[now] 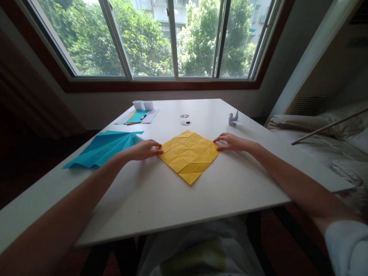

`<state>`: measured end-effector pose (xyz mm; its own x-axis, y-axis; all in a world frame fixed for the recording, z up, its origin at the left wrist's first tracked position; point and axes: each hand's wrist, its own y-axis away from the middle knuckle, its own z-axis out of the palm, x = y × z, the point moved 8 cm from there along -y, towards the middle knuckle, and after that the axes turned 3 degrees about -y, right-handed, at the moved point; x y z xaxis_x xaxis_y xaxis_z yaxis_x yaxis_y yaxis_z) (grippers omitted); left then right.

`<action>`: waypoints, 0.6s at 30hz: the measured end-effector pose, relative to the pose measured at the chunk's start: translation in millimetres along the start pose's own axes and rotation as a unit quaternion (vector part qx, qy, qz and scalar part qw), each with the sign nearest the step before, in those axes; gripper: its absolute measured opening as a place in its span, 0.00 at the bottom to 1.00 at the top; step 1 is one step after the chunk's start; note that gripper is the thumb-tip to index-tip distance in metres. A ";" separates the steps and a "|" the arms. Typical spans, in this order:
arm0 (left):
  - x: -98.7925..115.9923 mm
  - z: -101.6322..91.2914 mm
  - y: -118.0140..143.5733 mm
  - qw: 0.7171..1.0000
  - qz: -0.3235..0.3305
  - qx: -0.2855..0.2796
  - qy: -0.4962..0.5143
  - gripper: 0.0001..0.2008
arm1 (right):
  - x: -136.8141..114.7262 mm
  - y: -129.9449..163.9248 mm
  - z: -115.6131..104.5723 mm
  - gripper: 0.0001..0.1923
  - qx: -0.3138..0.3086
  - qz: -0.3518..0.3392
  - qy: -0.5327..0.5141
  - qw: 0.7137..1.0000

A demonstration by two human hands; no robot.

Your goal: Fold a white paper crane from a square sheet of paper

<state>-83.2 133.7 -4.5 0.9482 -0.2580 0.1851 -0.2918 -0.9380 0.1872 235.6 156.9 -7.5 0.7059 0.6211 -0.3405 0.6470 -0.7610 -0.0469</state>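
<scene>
Yellow creased paper (189, 155) lies diamond-wise, one corner toward the person, left hand (140, 150) and right hand (231, 142) flat, fingers pressing its side corners, bare table (161, 199) around.

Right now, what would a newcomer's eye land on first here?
The creased yellow paper square lies flat mid-table, turned like a diamond. The left hand touches its left corner and the right hand its right corner. A large folded blue sheet lies to the left, partly over the white table's edge, and a small white paper crane stands farther back on the right.
</scene>
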 end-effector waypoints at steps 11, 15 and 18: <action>-11.0 -0.2 2.6 0.941 -0.127 0.070 0.305 0.33 | 2.0 -1.5 0.6 0.27 0.018 0.004 -0.021 1.000; -9.7 5.0 1.4 0.904 -0.108 0.045 0.411 0.29 | 1.0 -1.7 0.6 0.26 0.022 -0.002 -0.019 1.000; -6.0 12.3 0.7 0.875 -0.101 -0.002 0.473 0.24 | -3.8 -1.8 0.9 0.26 0.014 -0.027 -0.019 0.999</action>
<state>-87.6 131.7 -17.3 0.4527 0.2230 0.8633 -0.1323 -0.9407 0.3124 231.5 155.8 -7.0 0.6584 0.6540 -0.3726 0.6749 -0.7321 -0.0925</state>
